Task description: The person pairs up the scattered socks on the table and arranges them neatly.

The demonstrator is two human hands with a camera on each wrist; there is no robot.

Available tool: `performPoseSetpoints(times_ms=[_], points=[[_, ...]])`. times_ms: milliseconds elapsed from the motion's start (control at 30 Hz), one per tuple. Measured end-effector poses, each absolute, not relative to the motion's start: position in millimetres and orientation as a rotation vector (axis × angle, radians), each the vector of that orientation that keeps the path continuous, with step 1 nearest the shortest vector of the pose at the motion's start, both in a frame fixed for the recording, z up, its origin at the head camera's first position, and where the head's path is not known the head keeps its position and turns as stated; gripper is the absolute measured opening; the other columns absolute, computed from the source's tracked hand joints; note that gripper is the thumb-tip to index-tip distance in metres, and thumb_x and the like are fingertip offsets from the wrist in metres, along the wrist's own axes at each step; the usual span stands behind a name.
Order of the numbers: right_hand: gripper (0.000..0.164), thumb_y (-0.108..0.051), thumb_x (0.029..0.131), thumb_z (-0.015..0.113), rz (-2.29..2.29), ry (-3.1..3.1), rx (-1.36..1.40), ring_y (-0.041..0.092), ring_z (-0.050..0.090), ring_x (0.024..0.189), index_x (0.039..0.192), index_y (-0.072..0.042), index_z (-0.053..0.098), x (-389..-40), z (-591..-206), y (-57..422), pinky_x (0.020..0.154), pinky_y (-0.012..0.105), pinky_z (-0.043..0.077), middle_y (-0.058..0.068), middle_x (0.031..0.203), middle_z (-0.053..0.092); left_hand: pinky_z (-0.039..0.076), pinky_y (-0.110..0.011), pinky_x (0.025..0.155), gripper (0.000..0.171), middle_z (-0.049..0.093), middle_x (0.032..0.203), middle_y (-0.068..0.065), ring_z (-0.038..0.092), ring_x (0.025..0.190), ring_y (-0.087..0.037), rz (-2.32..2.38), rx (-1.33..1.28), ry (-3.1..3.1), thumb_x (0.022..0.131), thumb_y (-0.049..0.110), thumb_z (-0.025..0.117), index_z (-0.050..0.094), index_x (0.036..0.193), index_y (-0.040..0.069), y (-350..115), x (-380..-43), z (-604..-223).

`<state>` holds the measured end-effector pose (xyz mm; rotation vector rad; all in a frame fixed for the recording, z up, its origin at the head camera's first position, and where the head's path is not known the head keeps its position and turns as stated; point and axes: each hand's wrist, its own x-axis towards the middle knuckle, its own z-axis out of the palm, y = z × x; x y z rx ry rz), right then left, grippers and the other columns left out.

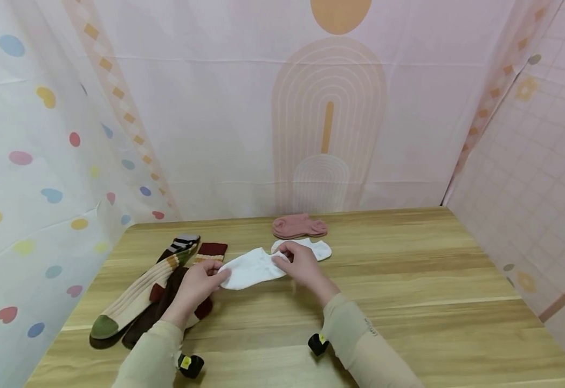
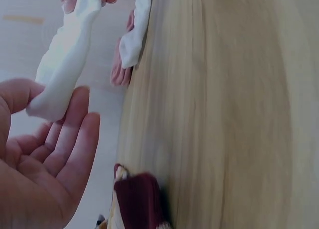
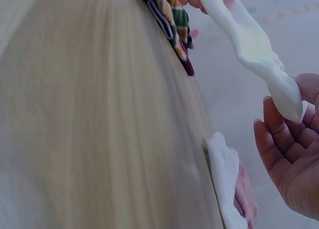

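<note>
A white ankle sock (image 1: 250, 269) is stretched out level above the table, held between both hands. My left hand (image 1: 197, 284) pinches one end between thumb and fingers, as the left wrist view shows from close by. At the other end my right hand (image 1: 307, 268) pinches the sock in the same way, thumb on one side and fingers on the other. A second white ankle sock (image 1: 322, 249) lies on the table behind the right hand, which partly hides it. Just beyond that lie pink ankle socks (image 1: 300, 226), one on top of the other.
Several long socks lie in a heap at the left: a cream one with a green toe (image 1: 134, 296), dark brown ones, and one with a maroon cuff (image 1: 213, 249). They sit under and beside the left forearm. Patterned curtains (image 1: 214, 134) hang behind the wooden table (image 1: 408, 302).
</note>
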<state>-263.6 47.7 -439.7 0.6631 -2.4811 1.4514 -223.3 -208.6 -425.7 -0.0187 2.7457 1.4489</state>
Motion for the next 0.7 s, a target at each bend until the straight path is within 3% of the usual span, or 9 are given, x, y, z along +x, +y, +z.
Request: performPoseSetpoints(times_ms=[367,700], points=[[0.011,-0.014,0.09,0.072,1.484,-2.498,0.498,0.01,0.044,0.068,0.091,-0.006,0.066,-272,-438,79,0.064,0.025,0.038,-0.006,0.073,0.05,0.059,-0.034,0.071,0.028,0.066,0.092,-0.013,0.064,0.076,-0.014,1.926,-0.123,2.456,0.092,0.011,0.071,0.064,0.107,-0.012,-172,-244,-427],[0.016,-0.017,0.092,0.072,1.527,-2.53,0.298,0.016,0.053,0.079,0.099,-0.003,0.067,-276,-435,106,0.073,0.03,0.045,0.002,0.086,0.061,0.058,-0.034,0.076,0.024,0.067,0.092,-0.008,0.066,0.077,-0.014,2.104,-0.067,2.153,0.092,0.013,0.071,0.068,0.101,-0.009,-153,-254,-429]])
